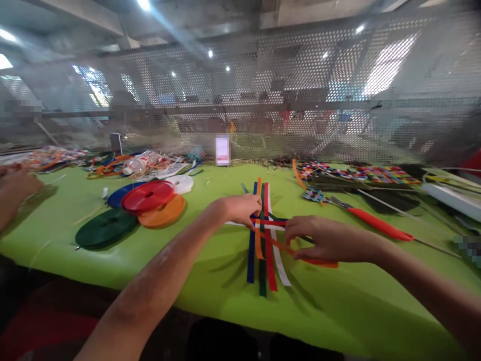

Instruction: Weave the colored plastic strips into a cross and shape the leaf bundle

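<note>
Crossed coloured strips [267, 235] lie on the green surface [210, 281] between both hands. The left hand's [242, 206] fingers bunch against their left side, grip unclear; the right hand's [317, 238] fingers pinch an orange strip [281, 245] beside the crossing.

Craft workshop with ribbon rolls [139, 204]

1. Flat, multicoloured, crossing strips [268, 245] at the grip: smooth, plastic-looking, faintly shiny.
2. Red coiled disc [148, 203] left of the grip: smooth, glossy.
3. Bright green table covering [210, 281] beneath the grip: smooth, plastic-looking, softly glossy.
4. Slender orange-red handle [379, 224] right of the grip: smooth, plastic-looking.
</note>
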A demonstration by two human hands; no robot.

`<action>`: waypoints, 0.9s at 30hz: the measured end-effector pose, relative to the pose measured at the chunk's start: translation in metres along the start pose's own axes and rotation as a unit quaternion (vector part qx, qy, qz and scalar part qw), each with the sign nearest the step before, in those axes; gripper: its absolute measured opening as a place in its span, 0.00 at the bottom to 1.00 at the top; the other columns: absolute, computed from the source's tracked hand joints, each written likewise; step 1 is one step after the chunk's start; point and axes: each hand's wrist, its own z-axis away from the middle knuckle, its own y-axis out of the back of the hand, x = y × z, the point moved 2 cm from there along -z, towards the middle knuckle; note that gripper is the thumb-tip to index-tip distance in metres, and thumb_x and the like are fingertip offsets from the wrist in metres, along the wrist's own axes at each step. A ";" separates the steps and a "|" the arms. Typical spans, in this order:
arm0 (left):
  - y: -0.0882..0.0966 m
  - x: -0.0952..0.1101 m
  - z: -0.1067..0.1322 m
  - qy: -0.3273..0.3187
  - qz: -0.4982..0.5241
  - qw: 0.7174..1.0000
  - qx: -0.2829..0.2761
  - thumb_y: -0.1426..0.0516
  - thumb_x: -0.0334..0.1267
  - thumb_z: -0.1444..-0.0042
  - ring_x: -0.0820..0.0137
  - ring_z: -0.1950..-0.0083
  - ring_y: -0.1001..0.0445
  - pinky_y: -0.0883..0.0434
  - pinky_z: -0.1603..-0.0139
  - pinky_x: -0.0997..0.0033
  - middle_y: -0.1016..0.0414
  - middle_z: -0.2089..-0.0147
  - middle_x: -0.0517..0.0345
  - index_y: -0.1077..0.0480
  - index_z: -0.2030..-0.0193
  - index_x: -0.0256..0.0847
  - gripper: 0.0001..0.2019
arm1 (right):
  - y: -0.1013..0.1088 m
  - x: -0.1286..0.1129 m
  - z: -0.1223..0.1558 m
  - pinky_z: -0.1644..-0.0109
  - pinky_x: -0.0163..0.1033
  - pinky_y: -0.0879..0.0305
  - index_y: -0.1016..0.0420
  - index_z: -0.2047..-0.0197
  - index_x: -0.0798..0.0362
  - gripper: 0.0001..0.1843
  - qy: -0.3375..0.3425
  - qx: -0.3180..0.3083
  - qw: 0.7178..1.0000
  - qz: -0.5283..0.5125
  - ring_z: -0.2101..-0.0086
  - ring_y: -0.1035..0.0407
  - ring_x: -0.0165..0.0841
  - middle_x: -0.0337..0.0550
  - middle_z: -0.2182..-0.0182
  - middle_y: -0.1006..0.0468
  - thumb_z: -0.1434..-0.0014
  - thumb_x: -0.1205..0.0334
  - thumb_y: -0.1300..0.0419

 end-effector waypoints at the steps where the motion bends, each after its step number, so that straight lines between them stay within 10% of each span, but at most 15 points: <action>1: 0.000 0.000 0.000 -0.004 0.000 1.000 -0.001 0.34 0.36 0.44 0.60 0.39 0.32 0.35 0.44 0.71 0.31 0.39 0.48 0.26 0.56 0.36 0.11 | 0.000 0.004 -0.001 0.51 0.43 0.34 0.21 0.57 0.53 0.12 -0.008 -0.011 1.000 -0.002 0.55 0.27 0.40 0.49 0.56 0.21 0.37 0.53 0.37; 14: -0.004 -0.001 -0.006 -0.028 0.006 1.000 0.003 0.35 0.36 0.44 0.61 0.47 0.25 0.31 0.50 0.70 0.24 0.47 0.49 0.26 0.57 0.37 0.10 | -0.004 -0.001 -0.005 0.45 0.45 0.33 0.25 0.41 0.48 0.31 -0.044 -0.005 0.995 0.085 0.48 0.27 0.42 0.49 0.49 0.21 0.42 0.79 0.51; 27: -0.002 0.007 -0.008 -0.057 0.014 0.998 0.014 0.36 0.41 0.43 0.62 0.49 0.26 0.30 0.48 0.68 0.23 0.51 0.49 0.25 0.58 0.38 0.10 | -0.015 0.008 -0.008 0.56 0.38 0.36 0.24 0.52 0.55 0.19 -0.084 0.055 0.956 0.275 0.58 0.26 0.37 0.48 0.56 0.21 0.43 0.80 0.45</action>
